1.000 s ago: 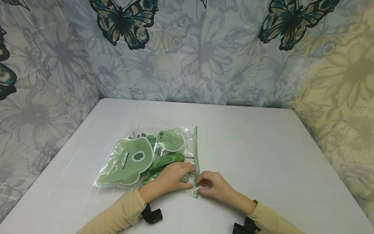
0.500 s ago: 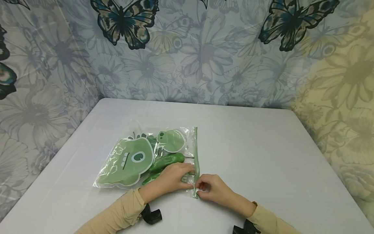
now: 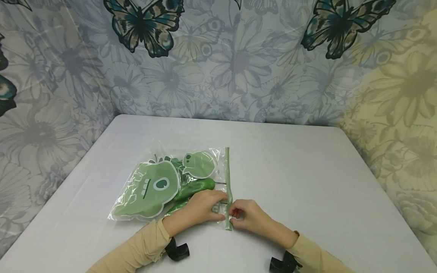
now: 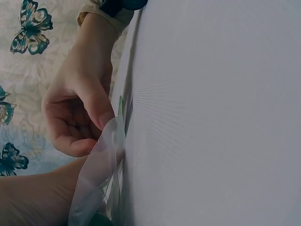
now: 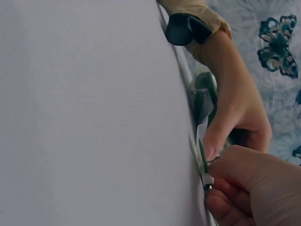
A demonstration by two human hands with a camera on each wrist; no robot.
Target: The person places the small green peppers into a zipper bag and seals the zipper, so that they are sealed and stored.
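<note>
A clear plastic zip bag (image 3: pixel 150 189) with a green strip along its right edge lies flat at the table's left middle. It bears printed green cartoon dinosaur shapes, and glossy long green items (image 3: pixel 196 186), pepper-like, show inside. My left hand (image 3: pixel 201 206) lies across the bag's near right part, fingers and thumb bent onto the plastic beside the strip. At the near end of that edge, my right hand (image 3: pixel 250 218) pinches the green strip (image 3: pixel 228 223) between thumb and forefinger. The right wrist view shows the left thumb (image 5: pixel 218 139) close to the pinching right fingertips (image 5: pixel 214 172).
The white tabletop (image 3: pixel 307 182) stretches right of and behind the bag. A fabric wall (image 3: pixel 218 76) printed with flowers and butterflies stands along the back and sides. Black wrist-worn devices (image 3: pixel 177 251) sit below the sleeves.
My right hand dipped slightly toward the near side and came back up, still at the strip. The left hand and the bag have stayed nearly in place.
</note>
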